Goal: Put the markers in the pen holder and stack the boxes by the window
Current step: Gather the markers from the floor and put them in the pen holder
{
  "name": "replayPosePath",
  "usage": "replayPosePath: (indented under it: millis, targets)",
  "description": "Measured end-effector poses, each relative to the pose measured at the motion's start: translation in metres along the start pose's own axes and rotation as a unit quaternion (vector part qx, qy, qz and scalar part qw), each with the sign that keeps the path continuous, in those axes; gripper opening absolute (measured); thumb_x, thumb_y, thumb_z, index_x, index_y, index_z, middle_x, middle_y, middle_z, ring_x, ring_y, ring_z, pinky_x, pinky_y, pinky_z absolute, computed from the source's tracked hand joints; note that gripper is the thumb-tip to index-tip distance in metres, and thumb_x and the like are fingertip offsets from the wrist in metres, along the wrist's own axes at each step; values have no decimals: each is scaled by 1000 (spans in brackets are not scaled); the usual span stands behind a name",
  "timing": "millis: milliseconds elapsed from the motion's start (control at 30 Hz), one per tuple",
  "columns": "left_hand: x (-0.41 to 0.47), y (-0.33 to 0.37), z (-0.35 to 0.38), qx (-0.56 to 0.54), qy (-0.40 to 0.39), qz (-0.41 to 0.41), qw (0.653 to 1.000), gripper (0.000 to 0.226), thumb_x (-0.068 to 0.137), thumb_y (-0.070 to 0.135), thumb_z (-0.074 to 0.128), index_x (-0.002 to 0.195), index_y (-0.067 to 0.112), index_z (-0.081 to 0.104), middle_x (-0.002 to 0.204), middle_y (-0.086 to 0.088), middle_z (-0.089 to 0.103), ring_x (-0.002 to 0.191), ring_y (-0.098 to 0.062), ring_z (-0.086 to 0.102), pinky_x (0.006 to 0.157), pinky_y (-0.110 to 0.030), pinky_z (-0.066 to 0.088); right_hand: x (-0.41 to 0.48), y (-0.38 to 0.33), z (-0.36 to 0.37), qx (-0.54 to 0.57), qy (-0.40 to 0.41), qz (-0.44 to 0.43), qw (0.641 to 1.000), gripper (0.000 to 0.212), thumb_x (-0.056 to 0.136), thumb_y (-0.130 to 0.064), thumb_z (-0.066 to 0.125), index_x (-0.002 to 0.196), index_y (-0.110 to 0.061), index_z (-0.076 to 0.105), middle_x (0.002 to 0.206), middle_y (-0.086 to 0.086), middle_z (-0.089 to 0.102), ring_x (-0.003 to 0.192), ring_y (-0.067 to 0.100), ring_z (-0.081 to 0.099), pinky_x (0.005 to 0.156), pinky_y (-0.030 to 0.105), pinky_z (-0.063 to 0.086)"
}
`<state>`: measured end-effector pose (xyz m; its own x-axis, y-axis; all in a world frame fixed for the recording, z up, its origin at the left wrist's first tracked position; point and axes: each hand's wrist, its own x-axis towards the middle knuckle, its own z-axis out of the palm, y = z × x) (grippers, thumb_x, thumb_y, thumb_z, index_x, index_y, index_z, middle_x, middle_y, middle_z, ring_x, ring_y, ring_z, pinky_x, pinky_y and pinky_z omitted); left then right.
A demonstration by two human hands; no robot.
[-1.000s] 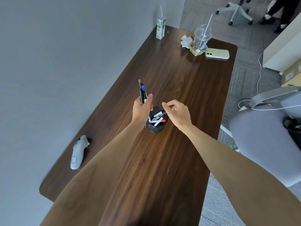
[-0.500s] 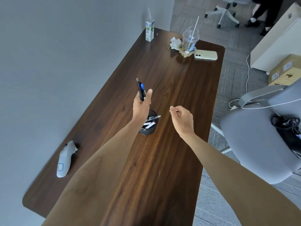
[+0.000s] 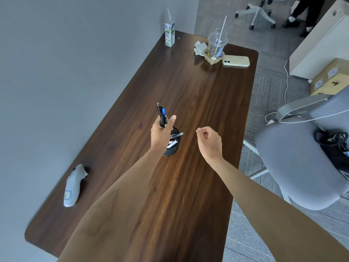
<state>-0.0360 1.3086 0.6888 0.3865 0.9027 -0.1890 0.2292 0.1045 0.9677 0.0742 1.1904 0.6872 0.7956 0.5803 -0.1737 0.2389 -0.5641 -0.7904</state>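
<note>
A round black pen holder (image 3: 172,150) stands on the dark wooden table (image 3: 198,103), with several white, red and silver markers (image 3: 174,140) lying tilted inside it. My left hand (image 3: 161,133) hovers just left of and above the holder, closed around a small bunch of black and blue markers (image 3: 162,114) that point upward. To the right of the holder my right hand (image 3: 209,142) is loosely curled with nothing in it. Brown cardboard boxes (image 3: 329,80) sit on the floor at the far right.
A white controller (image 3: 73,185) lies near the table's left edge by the grey wall. At the far end stand a juice carton (image 3: 170,34), a plastic cup with a straw (image 3: 217,42), crumpled paper and a pale phone (image 3: 236,60). A grey office chair (image 3: 302,154) is close on the right.
My right hand has let go of a marker into the holder and drawn back to the right, empty. The left hand keeps its bunch of markers. The view has shifted slightly.
</note>
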Motion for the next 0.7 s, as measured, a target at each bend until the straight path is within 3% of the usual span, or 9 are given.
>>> replayPosePath:
  millis: [167,300,433,533,700]
  targets:
    - [-3,2,-5,12,17,-19,1000,35,86,44,65,74,18,46,74,-3,59,68,-7,62,64,-22,47,-3,-2,3,1,-3,-4,1000,27,100,-32,49,112,-15,65,83,-13,61,71,3,60,60,8,42]
    - [-8,5,-10,13,22,-10,1000,24,91,37,61,88,14,57,82,-1,70,66,5,64,68,-18,45,-4,-5,5,-1,2,-3,1000,27,99,-32,50,112,-15,66,80,-15,59,69,3,59,61,9,42]
    - [-12,10,-14,38,12,0,999,30,96,35,51,86,9,62,76,7,70,74,0,64,71,-18,47,-7,-6,5,1,3,-5,1000,26,99,-32,50,111,-15,66,79,-15,59,69,3,59,61,10,43]
    - [-15,11,-17,42,-1,-7,999,28,94,35,51,88,12,66,88,10,72,89,-2,64,80,-23,48,-10,-7,5,2,3,-6,1000,27,99,-33,50,112,-15,66,86,-11,62,70,4,59,61,11,43]
    - [-27,14,-34,34,-7,-24,999,30,98,39,43,116,26,63,112,15,64,103,-2,57,90,-23,41,-16,-14,1,13,3,0,1000,26,99,-32,50,110,-15,66,90,-9,63,73,5,59,65,15,45]
